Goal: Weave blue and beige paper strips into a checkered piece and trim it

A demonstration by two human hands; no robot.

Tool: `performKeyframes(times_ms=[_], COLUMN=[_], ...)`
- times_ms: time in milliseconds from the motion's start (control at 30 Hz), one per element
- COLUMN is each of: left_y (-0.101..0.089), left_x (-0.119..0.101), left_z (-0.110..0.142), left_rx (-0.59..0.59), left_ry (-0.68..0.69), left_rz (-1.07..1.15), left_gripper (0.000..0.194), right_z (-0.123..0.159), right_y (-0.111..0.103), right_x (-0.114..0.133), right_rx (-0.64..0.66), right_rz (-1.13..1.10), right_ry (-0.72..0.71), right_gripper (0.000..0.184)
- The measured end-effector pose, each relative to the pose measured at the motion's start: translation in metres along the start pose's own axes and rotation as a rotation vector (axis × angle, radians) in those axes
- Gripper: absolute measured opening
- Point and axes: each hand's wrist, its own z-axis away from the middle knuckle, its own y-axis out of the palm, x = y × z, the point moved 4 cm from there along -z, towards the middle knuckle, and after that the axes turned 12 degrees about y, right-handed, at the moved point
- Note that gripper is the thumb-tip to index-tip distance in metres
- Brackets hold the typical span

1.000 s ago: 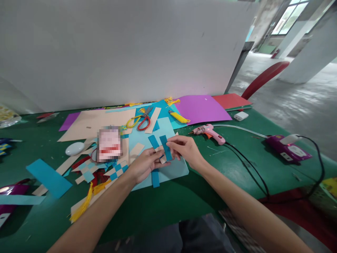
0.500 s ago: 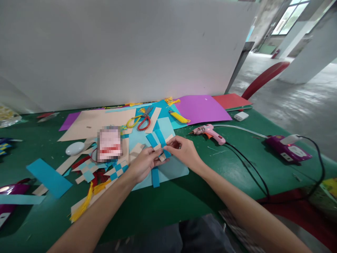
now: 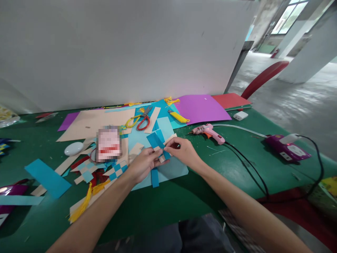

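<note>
Between my hands is a small weave of blue and beige paper strips (image 3: 156, 139). My left hand (image 3: 144, 162) is closed on its lower left part, thumb on top and fingers beneath. My right hand (image 3: 181, 149) pinches the right side of the weave, with a beige strip end showing above the fingers. Under both hands lies a light blue sheet (image 3: 177, 168), and a loose blue strip (image 3: 155, 177) rests on it below my left hand. The pinching fingertips partly cover the weave.
A pink glue gun (image 3: 207, 131) lies right of my hands, its cord running to a purple power strip (image 3: 288, 147). Scissors (image 3: 143, 119) and a yellow cutter (image 3: 179, 117) lie behind. Checkered paper scraps (image 3: 118, 171), a yellow tassel (image 3: 83, 207) and a blurred-out object (image 3: 109, 144) are left.
The blue strips at the top of the weave have drawn closer together, and more beige squares show near my left thumb. Both hands keep nearly the same place and grip.
</note>
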Motion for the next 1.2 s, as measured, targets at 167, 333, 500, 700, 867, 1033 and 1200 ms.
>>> performKeyframes(times_ms=[167,333,500,700,867,1033,1200], left_y=[-0.002,-0.001,0.001,-0.001,-0.005,-0.005,-0.006], left_x=[-0.001,-0.003,-0.005,-0.001,-0.001,-0.003,-0.007], left_z=[-0.001,-0.001,-0.001,-0.002,-0.001,-0.002,-0.004], left_rx=[-0.052,-0.080,-0.053,-0.019,-0.119,-0.141,-0.174], left_ry=[0.016,0.033,0.029,-0.003,-0.001,0.043,0.056], left_rz=[-0.004,-0.032,-0.046,-0.030,0.005,0.040,0.057], left_gripper=[0.015,0.015,0.008,0.004,0.010,0.016,0.006], right_z=[0.000,-0.002,-0.002,-0.001,0.001,0.004,0.005], right_y=[-0.001,0.000,0.003,0.004,0.002,-0.001,-0.001], right_x=[0.002,-0.002,0.001,-0.001,0.003,0.010,0.011], right_rx=[-0.037,-0.012,0.052,0.056,0.067,0.059,0.027], right_rz=[-0.003,-0.071,-0.115,-0.093,-0.047,-0.059,-0.022], right_ry=[-0.084,-0.111,-0.135,-0.118,-0.096,-0.084,-0.124], right_gripper=[0.008,0.003,0.022,0.029,0.015,0.018,0.027])
